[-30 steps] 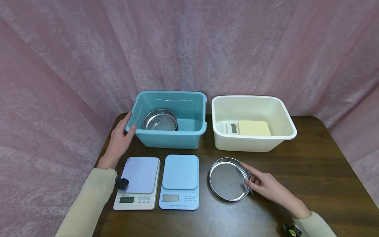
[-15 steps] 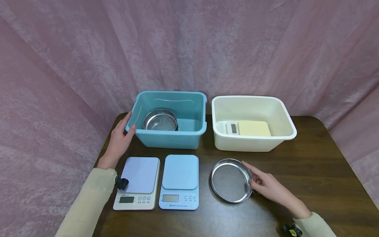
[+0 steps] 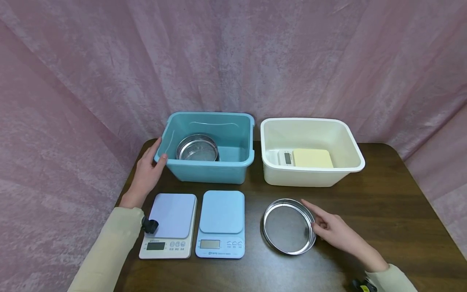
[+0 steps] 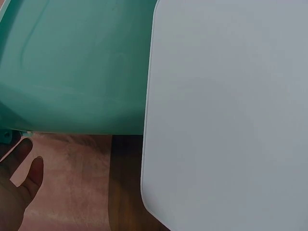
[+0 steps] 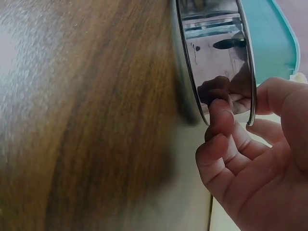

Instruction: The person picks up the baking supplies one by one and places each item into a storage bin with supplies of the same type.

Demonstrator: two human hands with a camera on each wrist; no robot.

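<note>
My left hand (image 3: 146,173) touches the front left corner of a blue plastic tub (image 3: 215,172), fingers along its left side and thumb at the front rim. A round metal sieve (image 3: 209,151) lies inside that tub. On the table, my right hand (image 3: 335,230) holds a second round sieve (image 3: 288,229) at its right side. In the right wrist view, curled fingers (image 5: 221,120) meet the shiny side wall, with another finger at the rim. The left wrist view shows the left hand (image 4: 19,183) with fingers spread apart beside the tub's edge.
A kitchen scale with a lilac plate (image 3: 173,215) and a light blue kitchen scale (image 3: 221,213) lie side by side in front of the blue tub. At right stands a cream tub (image 3: 299,178) holding a scale with a yellow plate (image 3: 313,158). A pink curtain (image 3: 233,61) hangs behind.
The right hand has slid the sieve a little to the right and toward the near edge. My left hand and the tubs stay where they were.
</note>
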